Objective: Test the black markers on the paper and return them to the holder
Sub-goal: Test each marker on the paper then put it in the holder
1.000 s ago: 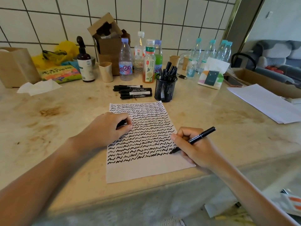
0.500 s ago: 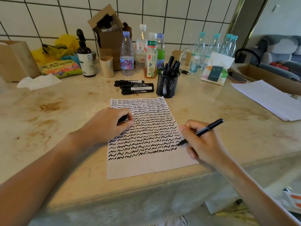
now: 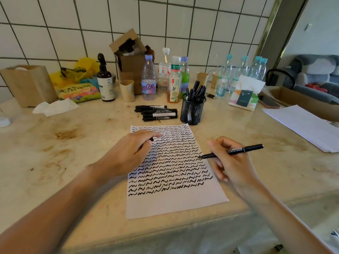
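Black marker (image 3: 233,152), slim, light, rigid, smooth-barrelled: your right hand (image 3: 232,162) pinches it mid-barrel, tip at the paper (image 3: 174,202) right edge; left hand (image 3: 128,153) curls over a dark cap-like piece; mesh holder (image 3: 192,111) stands far.

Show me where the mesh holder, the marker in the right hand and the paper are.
holder (image 3: 192,114): head view, on its front mesh wall.
marker (image 3: 236,151): head view, on the middle of its barrel.
paper (image 3: 174,204): head view, on the blank strip below the wavy lines.
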